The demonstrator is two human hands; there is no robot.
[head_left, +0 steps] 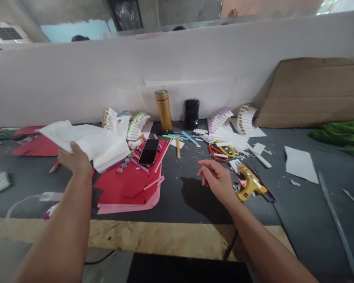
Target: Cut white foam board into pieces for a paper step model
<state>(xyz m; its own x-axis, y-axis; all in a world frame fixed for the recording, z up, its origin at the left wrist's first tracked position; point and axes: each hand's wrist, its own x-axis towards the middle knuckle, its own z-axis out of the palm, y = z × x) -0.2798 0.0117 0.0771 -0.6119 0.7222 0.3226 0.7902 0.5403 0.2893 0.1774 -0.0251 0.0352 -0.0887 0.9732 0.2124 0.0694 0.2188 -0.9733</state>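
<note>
At the left, my left hand [75,159] is closed on white paper [88,139], several folded sheets that fan out to the right above the red paper. My right hand [215,177] hovers over the dark tabletop [177,204] with its fingers loosely curled and apart, and nothing shows in them. Just right of it lies a yellow glue gun [249,184]. Scissors with red handles [217,153] and a yellow-handled pair [227,149] lie beyond its fingertips. Between my hands, a black phone [149,151] rests on red paper sheets [120,184] among pink and red strips.
A gold bottle [164,110] and a black case-like object [191,114] stand at the back. Pleated paper pieces [138,125] stand beside them. Cardboard [318,92] leans at the right near green material [340,133]. A metal ruler-like strip [336,220] lies at the right.
</note>
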